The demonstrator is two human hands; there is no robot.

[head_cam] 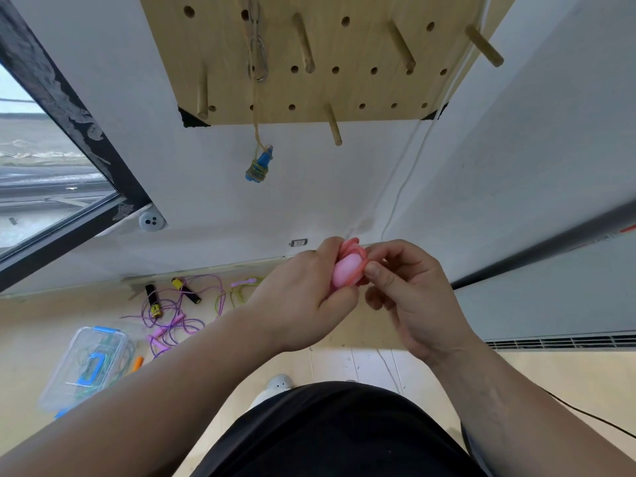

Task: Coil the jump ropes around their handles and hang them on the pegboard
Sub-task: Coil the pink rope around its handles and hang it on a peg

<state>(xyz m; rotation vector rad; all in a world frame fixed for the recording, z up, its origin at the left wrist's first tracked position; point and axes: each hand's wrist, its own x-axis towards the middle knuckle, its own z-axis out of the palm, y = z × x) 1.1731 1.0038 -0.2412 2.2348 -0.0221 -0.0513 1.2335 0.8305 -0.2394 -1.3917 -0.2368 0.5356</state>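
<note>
My left hand (pixel 306 294) grips the pink jump rope handles (pixel 346 271), with pink rope coiled around their top. The thumb and fingers of my right hand (pixel 409 294) pinch the pink rope (pixel 354 247) at the bundle's right side. On the wall above hangs the wooden pegboard (pixel 361 87) with several pegs. A coiled blue-handled jump rope (pixel 258 165) hangs from it on a yellow cord and a metal clip (pixel 258 58).
On the floor at the left lie loose ropes: purple with pink handles (pixel 172 325), one with black-and-yellow handles (pixel 153 299), and a green one (pixel 237 294). A clear plastic box (pixel 86 366) holds more rope. A window is at the far left, a radiator grille at the right.
</note>
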